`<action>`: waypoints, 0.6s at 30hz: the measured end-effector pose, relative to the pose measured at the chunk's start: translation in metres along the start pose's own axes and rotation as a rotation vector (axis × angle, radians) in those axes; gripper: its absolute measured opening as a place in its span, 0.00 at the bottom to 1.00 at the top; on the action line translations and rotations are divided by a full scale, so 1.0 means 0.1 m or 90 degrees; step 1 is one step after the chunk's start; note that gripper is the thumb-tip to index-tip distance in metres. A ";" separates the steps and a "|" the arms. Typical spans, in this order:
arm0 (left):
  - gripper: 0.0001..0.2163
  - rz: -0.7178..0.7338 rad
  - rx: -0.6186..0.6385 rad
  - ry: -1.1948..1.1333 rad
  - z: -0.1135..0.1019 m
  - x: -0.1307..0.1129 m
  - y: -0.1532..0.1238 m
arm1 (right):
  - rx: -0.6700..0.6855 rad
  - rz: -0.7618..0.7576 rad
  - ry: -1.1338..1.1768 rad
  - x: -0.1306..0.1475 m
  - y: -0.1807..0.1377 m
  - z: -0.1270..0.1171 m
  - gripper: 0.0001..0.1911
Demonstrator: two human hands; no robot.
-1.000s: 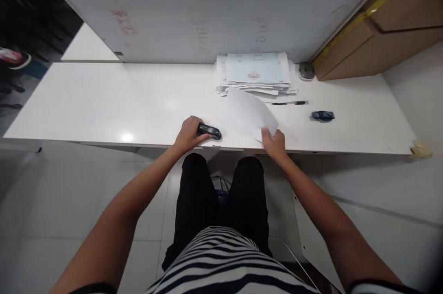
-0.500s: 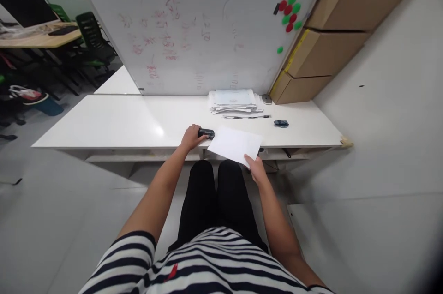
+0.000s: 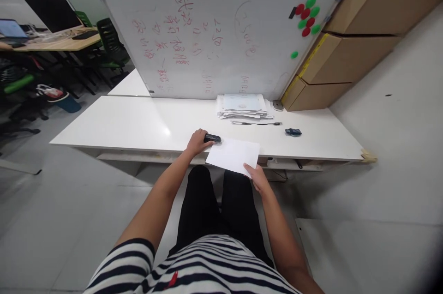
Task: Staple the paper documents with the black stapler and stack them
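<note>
My left hand [image 3: 198, 141] is closed around a black stapler [image 3: 212, 138] lying on the white table near its front edge. White paper [image 3: 232, 153] is pinched at its lower right corner by my right hand [image 3: 256, 177], thumb on top. The paper reaches over the table's front edge, and its upper left corner meets the stapler's front end. Whether that corner sits between the stapler's jaws cannot be made out. How many sheets there are is also unclear.
Behind the paper stands a stack of papers [image 3: 242, 105], with a dark pen-like item [image 3: 263, 123] before it. A small dark blue object [image 3: 293, 132] lies to the right. A whiteboard [image 3: 221, 21] and stacked cardboard boxes [image 3: 321, 95] border the white table [image 3: 138, 121].
The paper has shifted left against the stapler's front end and turned a little flatter. My left hand keeps its hold on the stapler. The camera view has tilted and shifted slightly.
</note>
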State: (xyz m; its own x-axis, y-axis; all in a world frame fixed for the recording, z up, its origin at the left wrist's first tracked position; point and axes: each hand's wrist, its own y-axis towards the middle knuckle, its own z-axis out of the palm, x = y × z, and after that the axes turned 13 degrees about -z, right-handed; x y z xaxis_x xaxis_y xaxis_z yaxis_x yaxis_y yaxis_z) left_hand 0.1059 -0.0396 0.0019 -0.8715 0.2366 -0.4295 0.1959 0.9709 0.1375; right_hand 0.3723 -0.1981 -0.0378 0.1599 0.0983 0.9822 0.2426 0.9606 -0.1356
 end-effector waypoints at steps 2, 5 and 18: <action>0.19 0.010 0.000 0.002 0.01 0.01 0.01 | 0.004 0.008 0.000 0.01 0.03 0.01 0.20; 0.19 0.007 0.004 0.010 0.02 0.02 0.01 | -0.012 0.021 -0.019 0.00 0.04 0.01 0.20; 0.21 0.025 -0.023 0.081 -0.07 -0.07 -0.03 | -0.142 -0.159 -0.201 -0.07 0.02 -0.07 0.20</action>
State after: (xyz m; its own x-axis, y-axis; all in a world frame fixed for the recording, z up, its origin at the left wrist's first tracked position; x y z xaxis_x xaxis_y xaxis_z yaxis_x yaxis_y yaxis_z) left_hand 0.1086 -0.0442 0.0105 -0.9138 0.2651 -0.3076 0.2157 0.9587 0.1853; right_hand 0.3783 -0.1986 -0.0461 -0.2206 -0.0207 0.9752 0.4428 0.8887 0.1190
